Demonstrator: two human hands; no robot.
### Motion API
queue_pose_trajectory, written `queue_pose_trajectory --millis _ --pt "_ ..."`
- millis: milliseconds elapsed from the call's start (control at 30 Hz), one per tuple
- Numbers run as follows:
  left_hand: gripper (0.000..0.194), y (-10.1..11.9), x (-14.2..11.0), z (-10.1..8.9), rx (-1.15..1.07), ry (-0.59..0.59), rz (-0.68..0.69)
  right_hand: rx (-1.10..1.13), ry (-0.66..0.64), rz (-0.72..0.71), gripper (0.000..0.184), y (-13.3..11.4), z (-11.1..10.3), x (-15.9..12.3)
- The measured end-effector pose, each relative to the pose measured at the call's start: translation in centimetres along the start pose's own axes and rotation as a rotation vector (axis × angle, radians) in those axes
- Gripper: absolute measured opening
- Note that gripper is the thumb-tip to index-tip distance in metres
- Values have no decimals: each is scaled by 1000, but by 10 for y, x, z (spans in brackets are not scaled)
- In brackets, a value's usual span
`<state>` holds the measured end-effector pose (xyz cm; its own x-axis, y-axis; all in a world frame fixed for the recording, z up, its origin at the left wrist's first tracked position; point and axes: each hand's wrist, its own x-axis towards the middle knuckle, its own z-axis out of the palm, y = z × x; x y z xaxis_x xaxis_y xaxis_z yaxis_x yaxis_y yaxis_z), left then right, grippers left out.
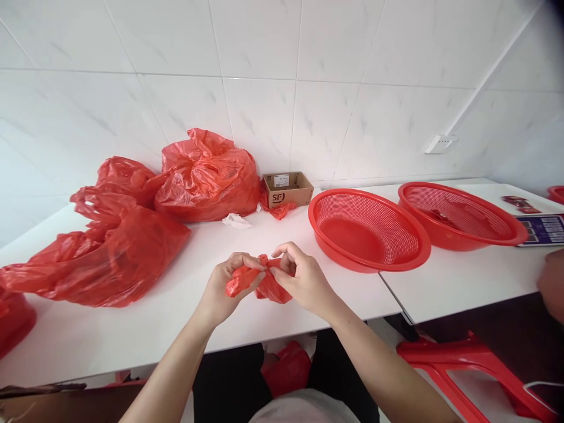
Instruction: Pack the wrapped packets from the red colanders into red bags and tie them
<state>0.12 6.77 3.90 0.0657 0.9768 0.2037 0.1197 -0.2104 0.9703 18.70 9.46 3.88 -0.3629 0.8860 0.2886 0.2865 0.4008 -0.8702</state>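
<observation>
A small red plastic bag (275, 289) is bunched up between my two hands, just above the white table's front part. My left hand (233, 279) pinches its gathered top, and a crumpled end sticks out past the thumb. From the other side my right hand (302, 279) has thumb and fingers closed on the same gathered part. What the bag holds, if anything, is hidden. Closest to my right hand stands a red plastic basket (352, 238) with mesh walls, and no contents show in it.
Large filled red bags (207, 182) (118, 252) lie at the left and back. An open cardboard box (288, 191) and a white tissue (237, 221) are behind my hands. A second basket (462, 214), a scale (544, 230), a red stool (449, 355) and another person's arm (553, 285) are at right.
</observation>
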Motion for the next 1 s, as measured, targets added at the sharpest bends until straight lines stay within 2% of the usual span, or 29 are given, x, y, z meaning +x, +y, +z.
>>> queue_pose_trajectory --millis 100,200,267,367,433,533,667,800,900,1000 --pt "5 -1 1 0 89 -23 102 58 -47 -65 16 5 -3 7" --pt "9 -1 3 3 235 -55 191 177 -155 3 9 8 4 8" --pt "11 -4 4 6 302 13 230 168 -142 18 6 10 14 4" --pt "17 -14 5 12 375 188 316 21 -21 10 12 11 29 -2" --pt "18 -22 5 14 405 260 379 -32 12 -24 10 12 31 -3" --pt "19 -30 3 13 412 298 419 47 -63 -87 3 11 21 2" --pt "16 -30 3 9 448 278 454 210 -67 -32 20 12 4 12" --pt "19 -22 4 4 488 218 484 244 -148 -5 18 15 2 16" --pt "19 -16 4 -1 507 154 449 100 -170 -89 10 9 -2 20" --pt "14 -13 6 -8 509 110 391 -406 -174 -342 12 -6 -11 26"
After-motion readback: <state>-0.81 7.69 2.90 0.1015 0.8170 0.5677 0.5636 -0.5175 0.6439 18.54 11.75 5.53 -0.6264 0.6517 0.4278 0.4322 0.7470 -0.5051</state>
